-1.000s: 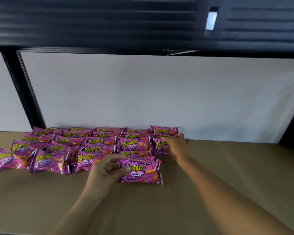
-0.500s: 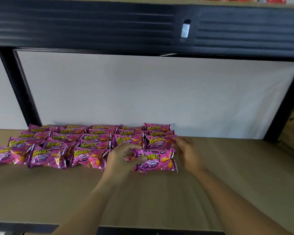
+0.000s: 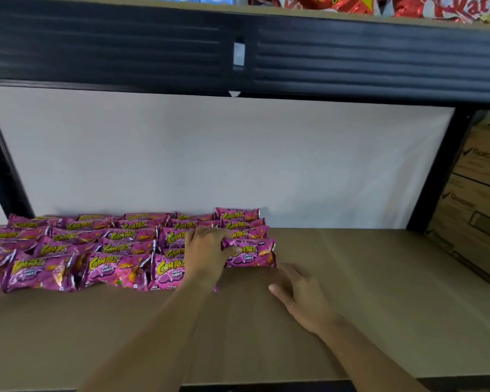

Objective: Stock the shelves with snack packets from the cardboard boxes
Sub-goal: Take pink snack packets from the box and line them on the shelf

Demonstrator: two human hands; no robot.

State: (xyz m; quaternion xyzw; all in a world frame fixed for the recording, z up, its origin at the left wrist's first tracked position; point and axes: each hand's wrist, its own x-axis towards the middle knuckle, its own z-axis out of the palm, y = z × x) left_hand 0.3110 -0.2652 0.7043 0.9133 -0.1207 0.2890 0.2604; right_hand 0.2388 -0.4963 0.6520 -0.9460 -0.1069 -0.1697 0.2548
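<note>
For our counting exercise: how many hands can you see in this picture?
2. The left hand holds the left end of a pink packet on the shelf; the right hand is open, front-right of it.

Packets (image 3: 119, 250): magenta-pink, yellow-green lettering, purple web motif with white text, orange snack pictures, silvery crimped ends. Shelf (image 3: 351, 306): plain tan-brown board. Frame (image 3: 379, 58): black, ribbed with horizontal lines. Back wall (image 3: 224, 154): flat white. Boxes (image 3: 475, 199) at right: brown card, dark print. Bags (image 3: 379, 4) on the shelf above: red with yellow and white.
</note>
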